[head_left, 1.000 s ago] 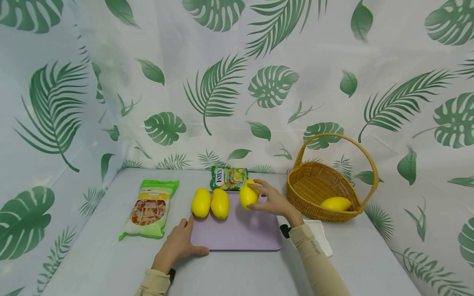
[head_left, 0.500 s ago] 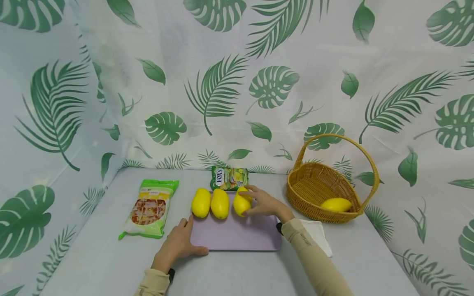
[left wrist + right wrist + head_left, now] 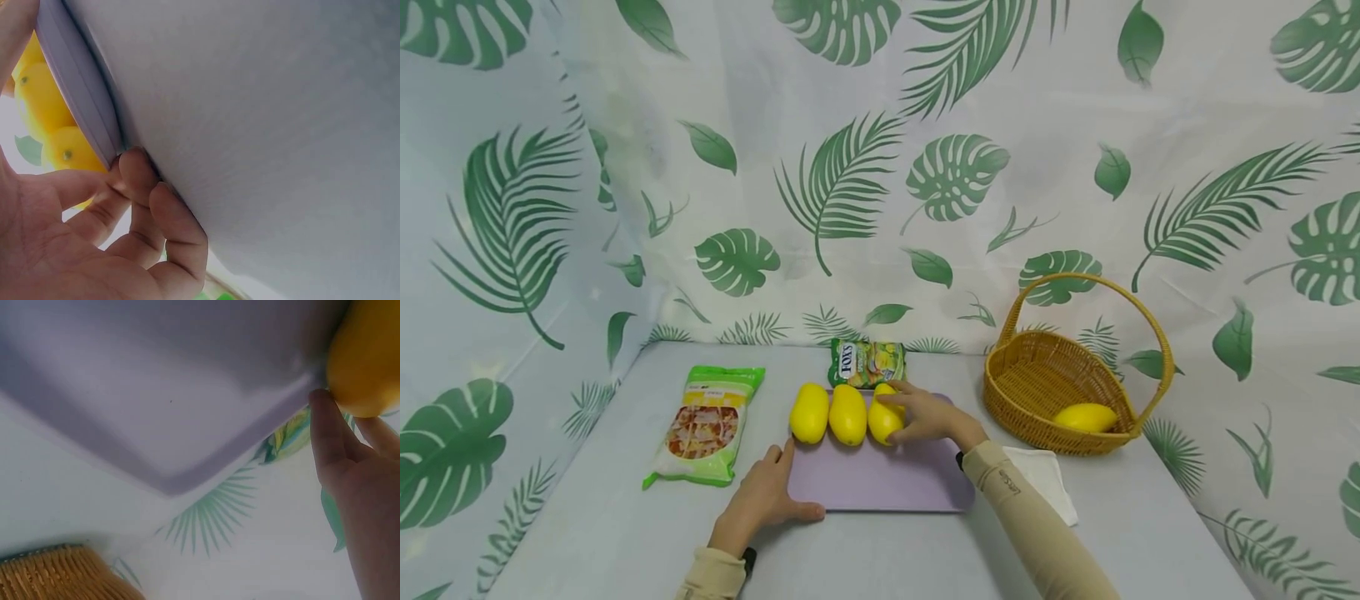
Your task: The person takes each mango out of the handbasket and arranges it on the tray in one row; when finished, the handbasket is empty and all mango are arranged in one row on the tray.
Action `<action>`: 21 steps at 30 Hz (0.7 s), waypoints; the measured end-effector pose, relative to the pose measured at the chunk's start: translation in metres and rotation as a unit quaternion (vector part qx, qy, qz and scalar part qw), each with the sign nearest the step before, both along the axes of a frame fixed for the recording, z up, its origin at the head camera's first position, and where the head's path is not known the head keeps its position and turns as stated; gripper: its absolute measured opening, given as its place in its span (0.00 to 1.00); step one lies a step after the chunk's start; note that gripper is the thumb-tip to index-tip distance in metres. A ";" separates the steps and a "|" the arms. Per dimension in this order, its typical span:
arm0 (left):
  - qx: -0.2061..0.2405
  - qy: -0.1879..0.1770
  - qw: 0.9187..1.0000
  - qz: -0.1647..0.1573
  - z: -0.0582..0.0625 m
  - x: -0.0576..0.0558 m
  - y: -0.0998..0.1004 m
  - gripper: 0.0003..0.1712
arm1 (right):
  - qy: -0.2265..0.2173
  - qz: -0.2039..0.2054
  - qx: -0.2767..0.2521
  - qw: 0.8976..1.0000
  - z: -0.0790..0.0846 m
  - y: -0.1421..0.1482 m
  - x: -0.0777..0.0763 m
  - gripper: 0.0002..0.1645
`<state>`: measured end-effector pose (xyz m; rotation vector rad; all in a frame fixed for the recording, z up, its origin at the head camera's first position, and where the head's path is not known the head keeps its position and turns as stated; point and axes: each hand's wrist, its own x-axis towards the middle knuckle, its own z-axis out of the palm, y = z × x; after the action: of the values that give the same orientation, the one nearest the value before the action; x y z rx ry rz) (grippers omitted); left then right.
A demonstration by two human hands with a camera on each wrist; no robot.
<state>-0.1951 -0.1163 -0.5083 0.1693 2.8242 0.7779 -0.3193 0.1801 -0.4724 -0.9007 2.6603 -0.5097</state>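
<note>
A lilac tray (image 3: 880,479) lies on the table with three yellow mangoes side by side along its far edge. My right hand (image 3: 927,415) holds the rightmost mango (image 3: 882,427) between thumb and fingers, close beside the middle mango (image 3: 848,415). The left mango (image 3: 809,413) sits at the tray's far left corner. My left hand (image 3: 763,493) holds the tray at its near left corner, thumb along the front edge and fingers at the left side. In the left wrist view its fingers (image 3: 134,181) meet the tray's rim, with mangoes (image 3: 47,103) behind.
A wicker basket (image 3: 1030,429) with a tall handle stands at right, another mango (image 3: 1086,417) inside. A white cloth (image 3: 1047,483) lies in front of it. A green candy bag (image 3: 867,363) is behind the tray; a green-and-white food packet (image 3: 703,427) lies at left.
My right hand has moved left and lowered its mango onto the tray's far side, next to the middle one. The left hand stays at the tray corner.
</note>
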 end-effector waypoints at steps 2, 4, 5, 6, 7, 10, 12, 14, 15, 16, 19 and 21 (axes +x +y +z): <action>0.001 0.000 1.000 0.001 0.001 0.000 0.000 0.76 | 0.000 0.000 -0.003 1.000 0.000 0.000 0.000 0.47; 0.000 -0.001 1.000 0.001 0.001 0.000 0.000 0.76 | -0.002 0.001 -0.005 1.000 0.000 0.000 -0.001 0.47; 0.000 -0.001 1.000 0.001 0.001 0.000 0.000 0.76 | -0.001 0.000 -0.006 1.000 0.000 0.001 -0.001 0.48; -0.001 -0.002 1.000 0.001 0.000 -0.001 0.001 0.76 | 0.000 -0.001 -0.006 1.000 0.000 0.001 -0.001 0.48; -0.001 -0.002 1.000 0.001 0.000 -0.001 0.001 0.76 | 0.000 -0.003 -0.007 1.000 0.000 0.002 -0.001 0.49; -0.002 -0.001 1.000 0.000 -0.001 -0.001 0.001 0.76 | 0.001 -0.012 -0.015 1.000 0.000 0.004 -0.002 0.50; -0.002 -0.001 1.000 0.000 -0.001 -0.001 0.001 0.76 | 0.000 -0.021 -0.024 0.999 0.002 0.006 -0.001 0.50; 0.000 -0.001 1.000 0.001 -0.001 -0.001 0.000 0.76 | 0.004 -0.028 -0.036 0.999 0.004 0.010 -0.001 0.49; 0.002 -0.001 1.000 0.002 -0.001 -0.001 0.000 0.76 | 0.007 -0.031 -0.041 0.999 0.006 0.013 0.000 0.49; 0.001 -0.001 1.000 0.001 -0.001 -0.001 0.000 0.76 | 0.010 -0.033 -0.046 0.998 0.008 0.016 0.000 0.48; 0.003 -0.001 1.000 0.001 -0.001 -0.001 0.000 0.76 | 0.033 -0.036 -0.058 0.997 0.015 0.028 0.000 0.47; 0.004 -0.002 1.000 0.000 -0.002 -0.001 0.000 0.75 | 0.039 -0.043 -0.065 0.996 0.022 0.039 0.001 0.47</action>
<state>-0.1958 -0.1159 -0.5106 0.1678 2.8178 0.7900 -0.3183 0.2191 -0.4506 -0.8628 2.7735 -0.6893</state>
